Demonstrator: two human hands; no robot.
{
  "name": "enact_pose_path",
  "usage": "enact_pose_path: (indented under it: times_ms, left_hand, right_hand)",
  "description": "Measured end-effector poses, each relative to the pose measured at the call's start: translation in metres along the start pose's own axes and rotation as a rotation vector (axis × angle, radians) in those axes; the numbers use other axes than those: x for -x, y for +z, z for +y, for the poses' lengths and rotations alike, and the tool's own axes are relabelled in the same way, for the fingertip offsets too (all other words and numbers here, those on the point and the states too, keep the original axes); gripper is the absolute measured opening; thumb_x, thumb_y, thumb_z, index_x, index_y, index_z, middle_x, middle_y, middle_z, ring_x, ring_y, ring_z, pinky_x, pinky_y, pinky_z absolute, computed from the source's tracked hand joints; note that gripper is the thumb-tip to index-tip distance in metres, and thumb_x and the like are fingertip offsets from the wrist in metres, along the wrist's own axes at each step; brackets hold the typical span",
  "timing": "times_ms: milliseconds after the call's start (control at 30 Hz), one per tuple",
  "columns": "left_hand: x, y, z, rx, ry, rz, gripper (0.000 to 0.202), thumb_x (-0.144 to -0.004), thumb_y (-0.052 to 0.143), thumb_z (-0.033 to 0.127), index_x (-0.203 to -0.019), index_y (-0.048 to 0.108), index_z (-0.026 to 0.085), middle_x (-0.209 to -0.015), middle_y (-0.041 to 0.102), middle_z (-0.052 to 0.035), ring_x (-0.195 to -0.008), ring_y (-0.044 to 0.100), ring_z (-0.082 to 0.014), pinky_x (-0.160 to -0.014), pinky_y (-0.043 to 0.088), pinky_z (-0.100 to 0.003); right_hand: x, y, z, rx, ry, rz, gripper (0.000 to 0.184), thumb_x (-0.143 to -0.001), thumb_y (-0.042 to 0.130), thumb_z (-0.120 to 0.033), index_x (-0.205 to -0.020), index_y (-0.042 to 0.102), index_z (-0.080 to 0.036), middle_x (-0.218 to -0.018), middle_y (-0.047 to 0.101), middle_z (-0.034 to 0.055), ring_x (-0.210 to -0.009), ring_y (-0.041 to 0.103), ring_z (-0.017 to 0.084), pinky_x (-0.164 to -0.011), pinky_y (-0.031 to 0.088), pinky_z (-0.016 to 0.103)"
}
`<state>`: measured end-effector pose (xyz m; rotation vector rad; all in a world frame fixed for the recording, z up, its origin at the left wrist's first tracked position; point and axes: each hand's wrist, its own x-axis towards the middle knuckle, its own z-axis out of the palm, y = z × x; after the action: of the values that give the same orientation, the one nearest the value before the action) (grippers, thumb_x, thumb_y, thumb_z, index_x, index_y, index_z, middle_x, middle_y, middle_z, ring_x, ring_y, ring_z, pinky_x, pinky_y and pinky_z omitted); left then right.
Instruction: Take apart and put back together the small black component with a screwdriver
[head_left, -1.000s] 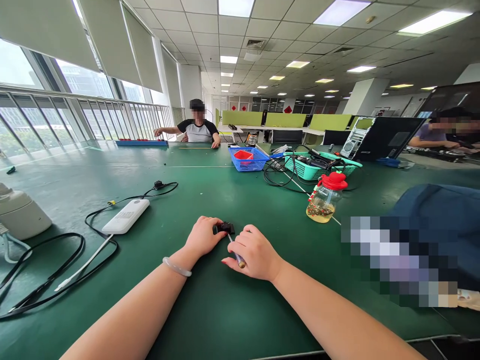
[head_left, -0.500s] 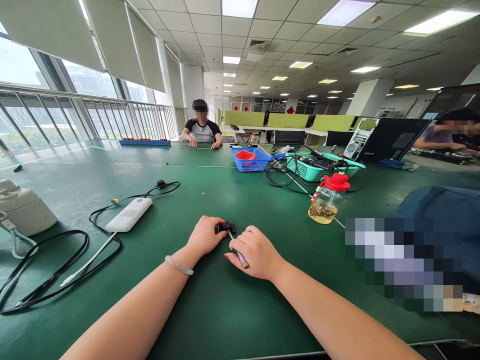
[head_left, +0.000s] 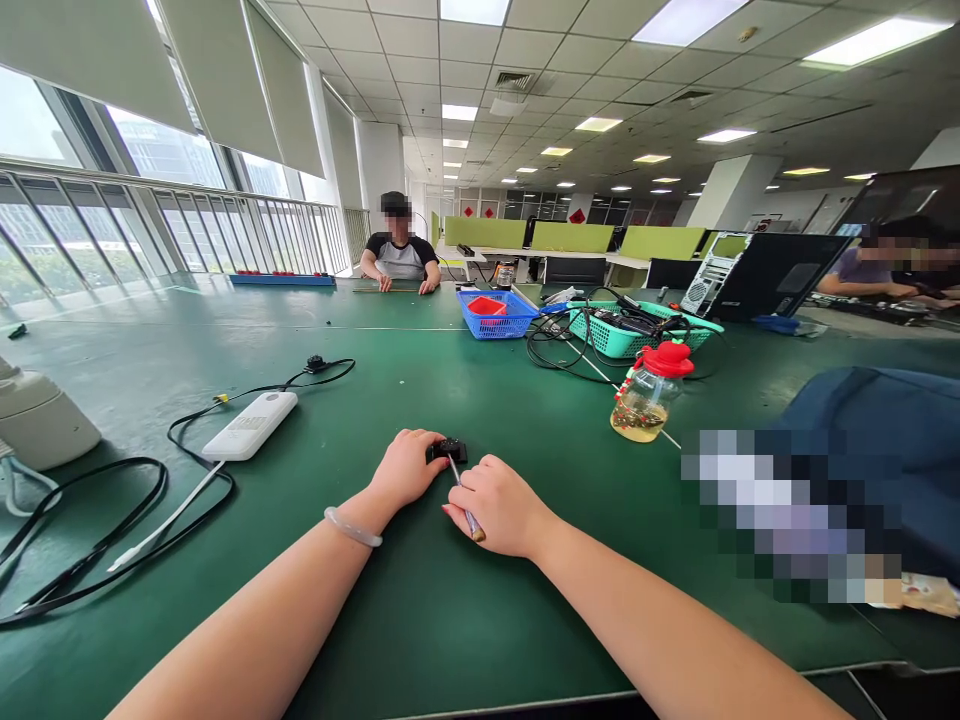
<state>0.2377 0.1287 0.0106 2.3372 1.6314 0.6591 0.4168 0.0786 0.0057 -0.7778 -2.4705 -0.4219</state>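
Green tabletop (head_left: 420,620) here; co-worker's right hand (head_left: 385,284) has left the blue tray (head_left: 281,281); nearer, left hand (head_left: 405,466) pinches black component (head_left: 457,450), right hand (head_left: 499,505) grips screwdriver (head_left: 473,524).

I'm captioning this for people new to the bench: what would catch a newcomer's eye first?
Probably the jar with the bright red lid, standing on the green tabletop beyond the right hand, to its right. Next, front and centre, the left hand grips a small black part while the right hand holds a slim tool to it.
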Motion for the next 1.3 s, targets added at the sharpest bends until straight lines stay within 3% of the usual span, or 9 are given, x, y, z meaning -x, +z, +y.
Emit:
enact_pose_path:
  times_ms: [333,567,1300]
  left_hand:
    - [-0.003,0.003,-0.004,0.003,-0.001,-0.008,0.03,-0.081,0.06,0.03,-0.108,0.068,0.022,-0.11,0.07,-0.0053,-0.105,0.056,-0.0273,-0.097,0.045,-0.041]
    - [-0.004,0.004,-0.005,0.015,-0.012,-0.003,0.029,-0.079,0.062,0.028,-0.106,0.069,0.023,-0.109,0.07,-0.0054,-0.105,0.057,-0.0273,-0.093,0.047,-0.04]
    - [-0.003,0.006,-0.002,-0.055,-0.017,0.004,0.033,-0.08,0.062,0.027,-0.112,0.066,0.02,-0.114,0.069,-0.0079,-0.111,0.057,-0.0282,-0.099,0.045,-0.042]
  right_hand:
    - [-0.001,-0.003,0.003,0.002,0.08,0.071,0.03,-0.091,0.047,-0.021,-0.063,0.057,-0.018,-0.057,0.054,-0.0008,-0.055,0.041,0.012,-0.066,0.026,0.03]
    - [0.001,0.002,0.006,0.007,0.023,0.059,0.031,-0.092,0.047,-0.023,-0.063,0.055,-0.019,-0.058,0.052,-0.0011,-0.057,0.043,0.013,-0.067,0.027,0.029]
    - [-0.001,0.007,-0.003,0.066,0.043,0.113,0.03,-0.092,0.047,-0.021,-0.064,0.056,-0.017,-0.059,0.054,0.0001,-0.058,0.044,0.013,-0.069,0.026,0.03]
